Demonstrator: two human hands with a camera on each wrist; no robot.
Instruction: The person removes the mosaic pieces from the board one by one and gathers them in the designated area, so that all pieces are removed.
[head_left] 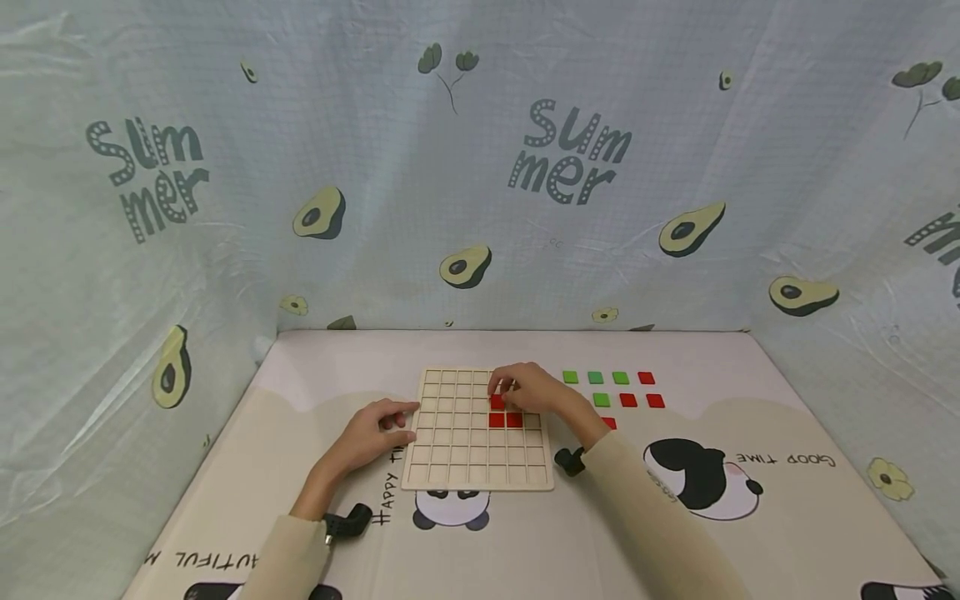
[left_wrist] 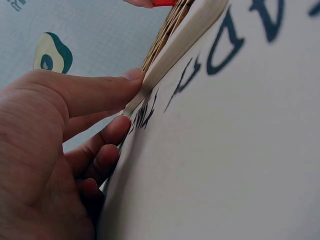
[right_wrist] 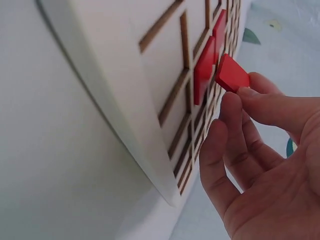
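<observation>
A light wooden grid board (head_left: 450,454) lies on the table, two red square tiles (head_left: 506,420) side by side in its cells. My right hand (head_left: 531,388) is over the board's upper right part. Between thumb and fingertips it pinches another red square tile (right_wrist: 232,75), tilted and close beside the two set tiles in the right wrist view. At the board's left edge is my left hand (head_left: 370,433), its thumb and forefinger spread apart and touching the rim. In the left wrist view the thumb (left_wrist: 107,92) lies against the board's side.
Right of the board lie loose green tiles (head_left: 602,400) and red tiles (head_left: 628,400) in rough rows, one red tile partly behind my right forearm. The table cover (head_left: 465,558) has printed pandas and lettering. A patterned curtain (head_left: 375,275) hangs behind the table and along both sides.
</observation>
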